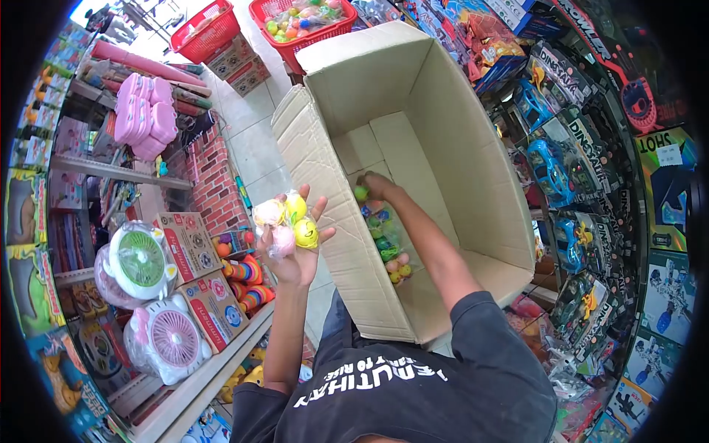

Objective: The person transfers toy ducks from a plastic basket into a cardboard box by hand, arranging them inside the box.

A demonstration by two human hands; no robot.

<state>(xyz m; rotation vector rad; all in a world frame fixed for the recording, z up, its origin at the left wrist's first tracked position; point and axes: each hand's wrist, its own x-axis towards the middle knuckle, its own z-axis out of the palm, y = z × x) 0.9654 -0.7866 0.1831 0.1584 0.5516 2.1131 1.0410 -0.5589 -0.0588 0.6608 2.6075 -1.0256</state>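
In my left hand [299,262], palm up beside the carton, rests a clear bag of yellow and pale pink balls [283,224]; the fingers spread out behind it and the thumb lies along its side. My right hand [378,186] reaches down inside the large open cardboard box [413,140]. Its fingers are curled at a bag with a green ball [360,193], partly hidden by the hand. Below it, along the box's left inner side, lie more bagged balls in blue and green [382,235] and in yellow and pink [399,269].
Behind the box stand a red basket of bagged balls [314,28] and another red basket [210,35] on cartons. On the left, shelves hold wrapped fans [168,338], boxes and pink cases [145,117]. Boxed toy cars [550,171] line the right. A tiled floor [258,151] runs between.
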